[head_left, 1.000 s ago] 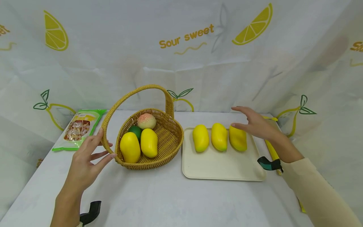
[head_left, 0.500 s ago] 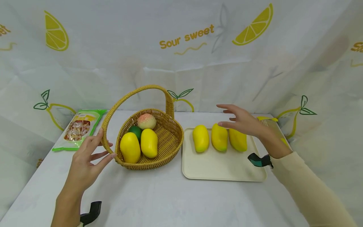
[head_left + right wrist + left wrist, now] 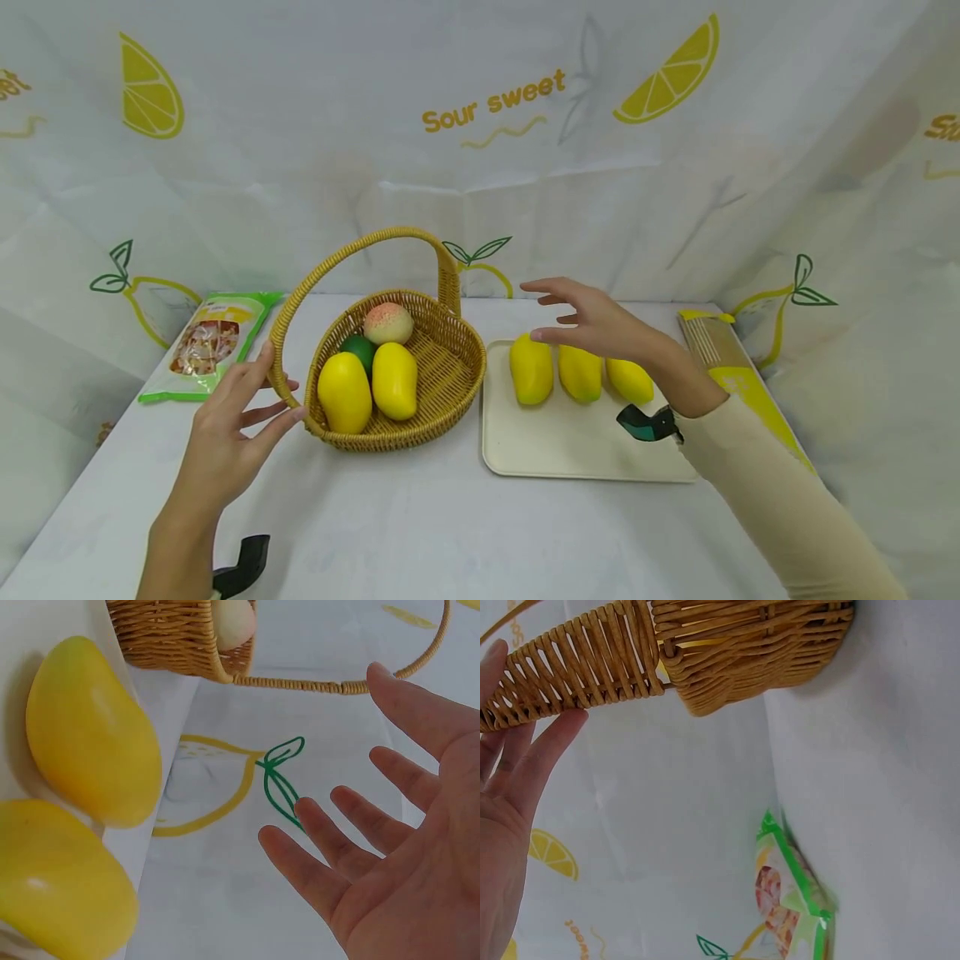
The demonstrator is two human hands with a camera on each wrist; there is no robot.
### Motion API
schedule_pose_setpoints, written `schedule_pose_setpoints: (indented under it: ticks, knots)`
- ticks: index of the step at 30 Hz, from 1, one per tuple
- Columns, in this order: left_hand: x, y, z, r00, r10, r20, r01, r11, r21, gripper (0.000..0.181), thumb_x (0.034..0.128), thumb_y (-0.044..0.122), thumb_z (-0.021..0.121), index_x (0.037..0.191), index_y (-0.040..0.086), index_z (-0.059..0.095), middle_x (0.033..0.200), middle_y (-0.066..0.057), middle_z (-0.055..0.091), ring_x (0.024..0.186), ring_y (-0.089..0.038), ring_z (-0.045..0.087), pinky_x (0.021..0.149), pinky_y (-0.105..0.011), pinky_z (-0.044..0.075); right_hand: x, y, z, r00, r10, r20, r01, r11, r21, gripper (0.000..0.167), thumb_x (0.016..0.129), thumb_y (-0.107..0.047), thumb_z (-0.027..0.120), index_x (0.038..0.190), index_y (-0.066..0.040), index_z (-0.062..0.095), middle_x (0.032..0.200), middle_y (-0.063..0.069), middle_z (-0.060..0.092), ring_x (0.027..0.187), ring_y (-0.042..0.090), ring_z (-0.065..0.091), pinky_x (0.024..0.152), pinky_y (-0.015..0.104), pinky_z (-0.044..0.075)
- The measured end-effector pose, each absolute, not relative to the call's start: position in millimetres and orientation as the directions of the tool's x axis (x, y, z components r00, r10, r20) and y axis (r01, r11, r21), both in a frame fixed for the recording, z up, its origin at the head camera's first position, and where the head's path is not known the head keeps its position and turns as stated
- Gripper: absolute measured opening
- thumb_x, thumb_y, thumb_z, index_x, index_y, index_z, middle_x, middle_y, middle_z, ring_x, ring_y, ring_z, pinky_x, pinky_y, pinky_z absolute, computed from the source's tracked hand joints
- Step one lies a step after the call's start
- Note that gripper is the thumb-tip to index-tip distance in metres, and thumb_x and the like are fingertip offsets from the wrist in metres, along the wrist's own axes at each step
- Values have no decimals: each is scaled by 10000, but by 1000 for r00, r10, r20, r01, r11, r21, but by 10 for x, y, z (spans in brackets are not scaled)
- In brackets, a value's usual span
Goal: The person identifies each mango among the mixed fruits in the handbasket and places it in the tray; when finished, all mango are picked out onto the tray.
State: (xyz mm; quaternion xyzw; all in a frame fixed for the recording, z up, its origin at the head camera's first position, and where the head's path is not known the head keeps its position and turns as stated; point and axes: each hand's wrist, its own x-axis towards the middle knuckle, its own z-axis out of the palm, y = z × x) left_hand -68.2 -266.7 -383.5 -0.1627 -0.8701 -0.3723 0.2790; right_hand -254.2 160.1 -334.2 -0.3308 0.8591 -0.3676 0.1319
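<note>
2 loose ends could cause trouble. The left hand (image 3: 225, 429) holds the basket (image 3: 442, 379) by its side, so a sharp pull could tip it, and the 2 mangoes (image 3: 344, 393), peach (image 3: 388, 322) and green fruit (image 3: 356, 346) inside might roll. Along the back edge of the tray (image 3: 555, 450), 3 mangoes (image 3: 532, 379) lie in a row; a low sweep by the right hand (image 3: 588, 321) could knock them. The basket stands left of middle, towards the back edge of the bench (image 3: 420, 525).

The left hand's grip is clamped on the lower left end of the handle (image 3: 448, 287), between thumb and fingers. The right hand's grip is apart: it hovers above the tray's back edge, fingers spread, pointing towards the basket, holding nothing.
</note>
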Motion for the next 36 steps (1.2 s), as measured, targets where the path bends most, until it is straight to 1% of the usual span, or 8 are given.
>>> schedule_pose_setpoints:
  ticks: [5, 8, 13, 16, 20, 24, 29, 36]
  knots:
    - [-688, -2656, -3836, -789, 70, 611, 497, 658, 566, 829, 874, 428, 635, 1557, 36, 378, 1192, 123, 528, 1121, 160, 547, 836, -28, 540, -2512, 1440, -3346, -722, -691, 19, -482, 483, -732, 677, 952, -258, 741, 1542, -159, 425, 1602, 101, 418, 1433, 358, 473, 1125, 580, 506]
    - [-696, -2657, -3843, -769, 72, 635, 521, 648, 556, 839, 886, 489, 622, 1548, 27, 389, 1206, 151, 528, 1113, 142, 566, 830, -28, 542, -2495, 1351, -3363, -710, -704, 19, -479, 463, -746, 678, 946, -254, 748, 1537, -157, 431, 1592, 95, 431, 1429, 348, 478, 1123, 571, 512]
    - [-693, -2684, -3872, -729, 84, 680, 565, 633, 528, 830, 903, 498, 632, 1530, 1, 409, 1219, 159, 535, 1109, 99, 602, 822, -34, 548, -2451, 1186, -3422, -690, -723, 8, -464, 434, -773, 678, 939, -249, 757, 1533, -151, 444, 1584, 51, 448, 1426, 316, 486, 1119, 543, 525]
    - [-676, -2710, -3886, -723, 80, 686, 567, 635, 524, 838, 899, 505, 639, 1527, -1, 412, 1217, 163, 538, 1103, 93, 611, 823, -26, 541, -2426, 1067, -3467, -673, -740, -5, -462, 425, -779, 669, 944, -259, 749, 1533, -164, 447, 1589, 26, 447, 1426, 295, 491, 1111, 502, 543]
    - [-676, -2726, -3888, -720, 80, 689, 570, 635, 522, 844, 898, 504, 644, 1527, -7, 408, 1219, 157, 541, 1095, 88, 617, 824, -27, 541, -2416, 915, -3496, -647, -763, -18, -480, 425, -768, 667, 949, -275, 742, 1535, -153, 447, 1601, 32, 431, 1417, 296, 506, 1083, 463, 569]
    - [-692, -2710, -3879, -719, 82, 690, 573, 632, 522, 839, 899, 495, 643, 1525, -12, 407, 1224, 152, 543, 1095, 84, 618, 823, -33, 546, -2414, 815, -3471, -622, -783, -35, -510, 438, -740, 682, 948, -290, 745, 1537, -128, 442, 1607, 55, 414, 1412, 317, 515, 1072, 487, 573]
    - [-701, -2692, -3873, -720, 74, 690, 573, 626, 530, 840, 895, 497, 644, 1522, -12, 414, 1220, 156, 543, 1092, 95, 618, 820, -31, 545, -2438, 705, -3410, -584, -811, -33, -565, 436, -701, 664, 946, -306, 745, 1525, -143, 464, 1574, 74, 447, 1396, 327, 526, 1062, 497, 577]
    - [-732, -2668, -3874, -722, 73, 687, 577, 612, 541, 842, 886, 482, 651, 1527, -7, 408, 1220, 156, 544, 1095, 92, 620, 821, -36, 548, -2488, 535, -3342, -528, -849, -32, -632, 417, -654, 645, 943, -348, 744, 1515, -197, 489, 1536, 19, 512, 1317, 222, 548, 1003, 335, 594]
